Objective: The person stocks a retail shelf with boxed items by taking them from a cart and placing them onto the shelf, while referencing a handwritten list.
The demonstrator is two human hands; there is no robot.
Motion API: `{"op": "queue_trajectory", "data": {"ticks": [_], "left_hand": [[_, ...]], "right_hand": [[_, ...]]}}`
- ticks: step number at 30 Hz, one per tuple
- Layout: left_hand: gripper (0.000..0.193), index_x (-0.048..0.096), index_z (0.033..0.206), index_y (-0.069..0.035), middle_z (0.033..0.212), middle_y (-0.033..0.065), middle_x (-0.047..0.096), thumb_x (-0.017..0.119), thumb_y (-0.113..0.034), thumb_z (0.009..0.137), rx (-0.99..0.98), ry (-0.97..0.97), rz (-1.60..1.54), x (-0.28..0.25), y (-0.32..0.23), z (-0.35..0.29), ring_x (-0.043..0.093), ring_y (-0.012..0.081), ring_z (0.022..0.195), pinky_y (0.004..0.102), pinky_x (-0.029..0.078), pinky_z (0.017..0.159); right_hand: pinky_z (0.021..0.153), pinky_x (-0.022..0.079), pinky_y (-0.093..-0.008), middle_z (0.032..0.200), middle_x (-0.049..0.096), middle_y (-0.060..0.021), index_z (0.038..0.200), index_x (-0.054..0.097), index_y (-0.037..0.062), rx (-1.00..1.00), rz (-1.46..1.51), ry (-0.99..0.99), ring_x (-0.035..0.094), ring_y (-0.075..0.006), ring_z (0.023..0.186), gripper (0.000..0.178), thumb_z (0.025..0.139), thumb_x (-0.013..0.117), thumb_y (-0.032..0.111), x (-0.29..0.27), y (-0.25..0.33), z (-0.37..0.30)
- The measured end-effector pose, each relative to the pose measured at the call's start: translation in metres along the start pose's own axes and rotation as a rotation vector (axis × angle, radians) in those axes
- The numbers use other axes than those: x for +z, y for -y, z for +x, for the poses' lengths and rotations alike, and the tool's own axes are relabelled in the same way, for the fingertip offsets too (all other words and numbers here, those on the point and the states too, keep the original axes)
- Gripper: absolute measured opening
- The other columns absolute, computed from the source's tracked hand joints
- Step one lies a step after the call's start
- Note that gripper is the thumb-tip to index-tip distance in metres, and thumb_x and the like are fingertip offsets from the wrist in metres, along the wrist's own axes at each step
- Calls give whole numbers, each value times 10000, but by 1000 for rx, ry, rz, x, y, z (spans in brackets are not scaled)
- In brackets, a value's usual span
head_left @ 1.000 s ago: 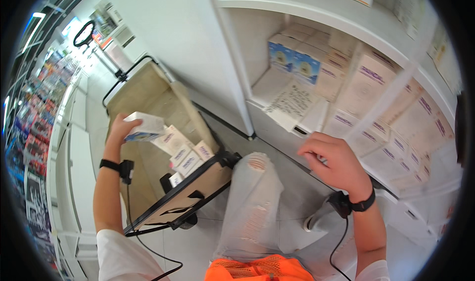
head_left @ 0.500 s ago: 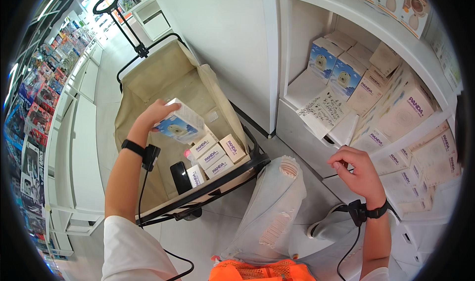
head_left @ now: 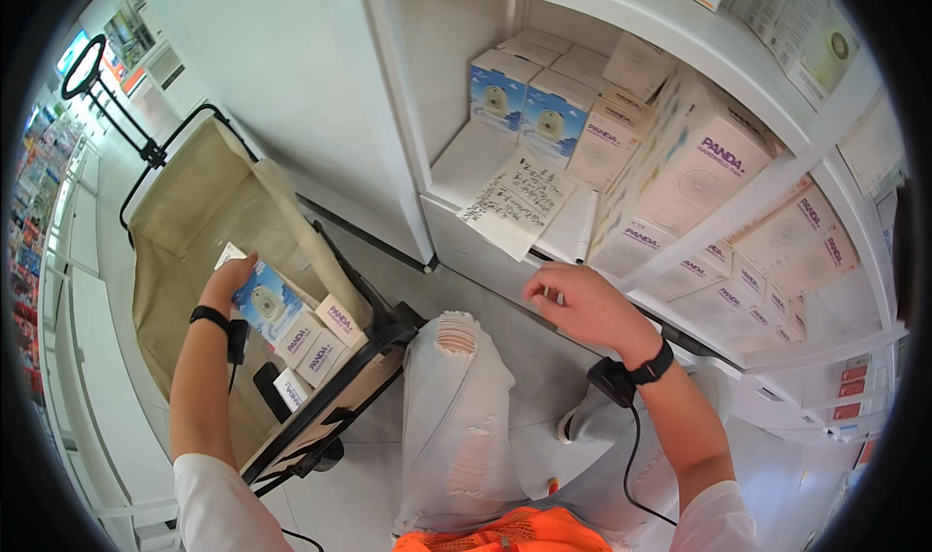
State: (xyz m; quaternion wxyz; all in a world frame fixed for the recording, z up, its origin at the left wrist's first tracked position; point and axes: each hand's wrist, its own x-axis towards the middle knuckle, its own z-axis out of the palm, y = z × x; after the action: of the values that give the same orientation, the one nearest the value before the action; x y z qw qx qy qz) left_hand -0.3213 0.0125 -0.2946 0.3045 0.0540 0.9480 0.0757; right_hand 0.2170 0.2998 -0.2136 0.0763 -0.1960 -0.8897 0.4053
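Note:
My left hand [head_left: 230, 280] grips a blue-and-white box [head_left: 267, 302] with a picture of a small white device on it. The box is low in a beige fabric cart [head_left: 175, 178], up against several small cream boxes [head_left: 320, 356] with purple lettering. My right hand [head_left: 573, 301] hangs in front of the shelf, fingers loosely curled and thumb apart, with nothing seen in it. Beyond it, a white pen [head_left: 587, 227] lies on the shelf beside a handwritten sheet [head_left: 519, 202], which sticks out over the edge.
Blue boxes [head_left: 549, 115] and larger cream boxes [head_left: 704, 164] stand in the white shelf unit [head_left: 451, 159]. A dark flat object [head_left: 271, 389] lies in the cart. The cart's black handle [head_left: 85, 66] rises at the far left. My knee [head_left: 456, 358] is between cart and shelf.
The view has turned right. My left hand has lowered the blue box toward the small cream boxes in the cart. My right hand has drawn away from the pen, its fingers loosening.

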Motion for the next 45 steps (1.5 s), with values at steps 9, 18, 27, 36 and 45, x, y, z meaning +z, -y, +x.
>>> {"op": "queue_trajectory", "data": {"ticks": [9, 18, 27, 36, 45], "left_hand": [[660, 580, 1393, -44, 1295, 155, 648, 574, -549, 969, 243, 50, 71, -38, -35, -128, 682, 305, 1037, 459, 618, 728], [584, 594, 1376, -78, 1291, 104, 610, 612, -499, 972, 396, 148, -236, -67, 6, -168, 590, 252, 1156, 426, 581, 843], [529, 470, 1497, -136, 1527, 90, 449, 611, -263, 1004, 1065, 151, -19, -46, 140, -19, 597, 361, 1242, 471, 588, 914], [576, 573, 1456, -169, 1457, 16, 554, 626, -184, 883, 278, 206, -381, -16, 77, -45, 527, 253, 1335, 490, 498, 1040], [557, 683, 1296, -186, 1363, -9, 626, 485, 31, 823, 442, 258, -625, -7, 103, -28, 526, 214, 1317, 448, 497, 1018]], "right_hand": [[909, 534, -419, 1312, 550, -212, 1370, 493, 5, 113, -31, -246, 663, -357, 1056, 505, 902, 648, 113, 2, -41, 14], [980, 523, -401, 1434, 526, -194, 1470, 418, -11, 168, 157, -283, 656, -301, 1146, 632, 914, 675, 145, 13, -23, 37], [943, 541, -373, 1376, 545, -143, 1463, 438, 10, -29, 659, 101, 622, -245, 1202, 583, 966, 644, 236, 27, 166, 111], [967, 537, -485, 1249, 505, -161, 1255, 489, -18, 48, 1211, 330, 570, -284, 1157, 396, 940, 625, 179, 122, 280, 235], [950, 514, -634, 1490, 295, -263, 1470, 302, -10, 545, 1362, 371, 453, -394, 1327, 626, 948, 572, 204, 240, 218, 299]]}}
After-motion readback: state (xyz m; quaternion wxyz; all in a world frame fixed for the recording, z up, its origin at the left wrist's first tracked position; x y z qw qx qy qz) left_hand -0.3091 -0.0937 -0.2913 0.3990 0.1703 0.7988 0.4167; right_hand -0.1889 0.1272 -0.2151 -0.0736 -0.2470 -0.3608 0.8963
